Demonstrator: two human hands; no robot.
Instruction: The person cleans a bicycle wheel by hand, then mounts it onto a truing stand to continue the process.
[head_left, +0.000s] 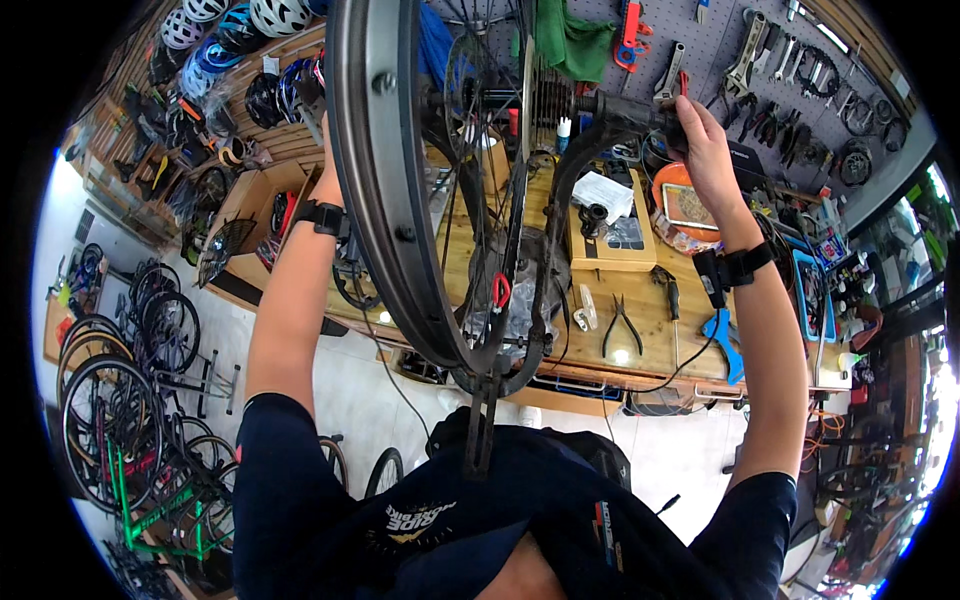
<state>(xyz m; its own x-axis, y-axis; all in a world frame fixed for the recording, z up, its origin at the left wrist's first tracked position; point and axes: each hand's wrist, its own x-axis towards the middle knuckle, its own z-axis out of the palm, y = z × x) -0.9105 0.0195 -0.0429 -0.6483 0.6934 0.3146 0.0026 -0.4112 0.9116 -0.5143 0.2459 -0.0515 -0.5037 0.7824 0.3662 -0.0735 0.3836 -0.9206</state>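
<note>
A bicycle wheel (378, 190) without a tyre stands upright in front of me, its dark rim close to the camera. The black truing stand (562, 190) holds it by the hub (510, 99), with one curved arm to the right of the spokes. My right hand (708, 160) is closed round the dark knob at the right end of the hub axle line. My left hand (329, 178) reaches up behind the rim at the left; the rim hides most of it, so its fingers do not show. A red-handled spoke wrench (501, 291) sits low by the spokes.
On the wooden workbench (590, 360) lie pliers (622, 325), a screwdriver (674, 305), a blue tool (722, 345) and a cardboard box (612, 253) with parts. An orange bowl (672, 185) stands behind. Tools hang on the pegboard (690, 50). Bicycles (115, 400) stand at the left.
</note>
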